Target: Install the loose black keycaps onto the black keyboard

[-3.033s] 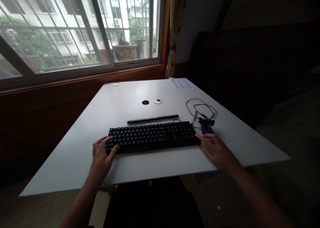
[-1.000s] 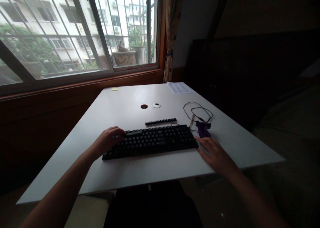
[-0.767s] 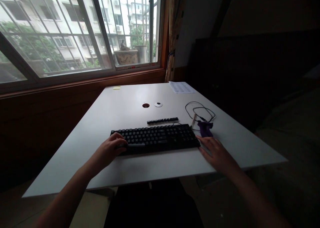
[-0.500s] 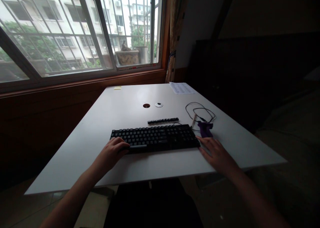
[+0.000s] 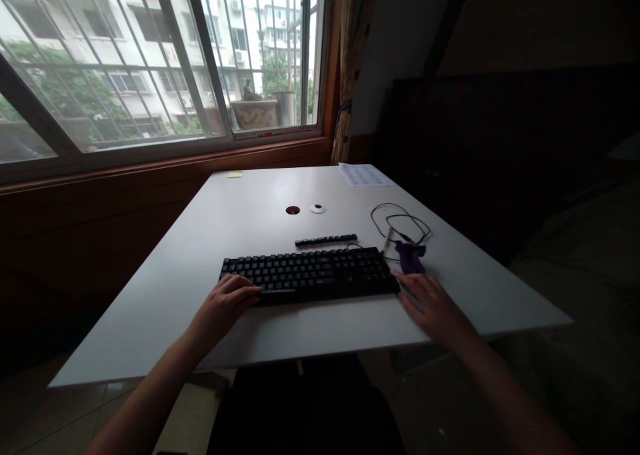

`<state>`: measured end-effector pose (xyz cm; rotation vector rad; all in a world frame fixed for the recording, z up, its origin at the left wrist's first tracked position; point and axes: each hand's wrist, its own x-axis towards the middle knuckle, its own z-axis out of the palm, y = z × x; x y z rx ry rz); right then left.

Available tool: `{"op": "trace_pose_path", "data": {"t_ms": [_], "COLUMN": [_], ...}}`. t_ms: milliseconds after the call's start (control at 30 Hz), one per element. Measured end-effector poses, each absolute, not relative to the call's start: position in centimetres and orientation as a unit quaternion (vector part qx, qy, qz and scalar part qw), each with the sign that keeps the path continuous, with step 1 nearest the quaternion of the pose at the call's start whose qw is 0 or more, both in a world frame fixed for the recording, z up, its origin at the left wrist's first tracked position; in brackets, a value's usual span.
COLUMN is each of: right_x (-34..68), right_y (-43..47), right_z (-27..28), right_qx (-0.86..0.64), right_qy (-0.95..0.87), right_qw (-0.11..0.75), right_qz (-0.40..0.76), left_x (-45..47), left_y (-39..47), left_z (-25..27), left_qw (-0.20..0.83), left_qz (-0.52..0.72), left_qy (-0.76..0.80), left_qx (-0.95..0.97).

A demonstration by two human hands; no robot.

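A black keyboard point(image 5: 305, 275) lies across the front half of the white table. My left hand point(image 5: 233, 294) grips its front left corner, with the fingers on the lower keys and the thumb by the front edge. At the other end, my right hand point(image 5: 423, 296) holds the front right corner, fingers at the side edge. Behind the keyboard rests a separate row of black keycaps point(image 5: 326, 240). Beside my right hand are a crumpled purple cloth point(image 5: 411, 258) and a slim brush-like stick point(image 5: 387, 240).
A black cable point(image 5: 405, 223) lies coiled at the right on the table point(image 5: 280, 338). Farther back are a round hole point(image 5: 293, 210), a white disc-shaped cover point(image 5: 317, 208), printed paper point(image 5: 365, 175) and a yellow note point(image 5: 235, 174). A barred window point(image 5: 150, 62) stands beyond.
The space bar's bright reflection has gone dark. My left fingers have shifted very slightly along the front edge; my right hand stays in place.
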<state>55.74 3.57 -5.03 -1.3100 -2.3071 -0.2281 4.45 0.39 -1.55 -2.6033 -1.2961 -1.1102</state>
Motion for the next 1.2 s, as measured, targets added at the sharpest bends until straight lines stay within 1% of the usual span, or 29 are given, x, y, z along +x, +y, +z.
{"op": "trace_pose_path", "data": {"t_ms": [400,567,667,833,933,1000,1100,1200], "right_x": [55.6,55.2,52.9,45.2,40.7,38.4,36.2,35.5], "right_y": [3.5,3.3,2.5,1.2,1.4,1.9,2.8,3.4], "right_z": [-4.7,-3.9,-2.5,0.1,0.6,0.4,-0.5,-1.4], "right_qx": [-0.479,-0.447,-0.419,-0.321,-0.283,-0.275,-0.259,-0.260], "right_qy": [-0.841,-0.847,-0.845,-0.888,-0.909,-0.922,-0.938,-0.940], "right_qw": [0.236,0.266,0.305,0.321,0.302,0.271,0.226,0.214], "right_qz": [-0.083,-0.115,-0.131,-0.068,-0.043,-0.041,-0.051,-0.056], "left_x": [5.0,5.0,4.9,4.6,4.4,4.2,4.1,4.1], "left_y": [-0.4,-0.8,-0.8,-0.6,-0.5,-0.6,-0.8,-1.0], "left_z": [-1.8,-1.6,-1.7,-1.9,-2.2,-2.4,-2.4,-2.2], "left_qw": [0.064,0.095,0.107,0.123,0.115,0.107,0.093,0.076], "left_qz": [-0.328,-0.297,-0.278,-0.260,-0.267,-0.269,-0.277,-0.304], "left_qy": [-0.415,-0.412,-0.408,-0.391,-0.388,-0.392,-0.398,-0.405], "left_qx": [-0.846,-0.856,-0.863,-0.874,-0.875,-0.873,-0.869,-0.859]}}
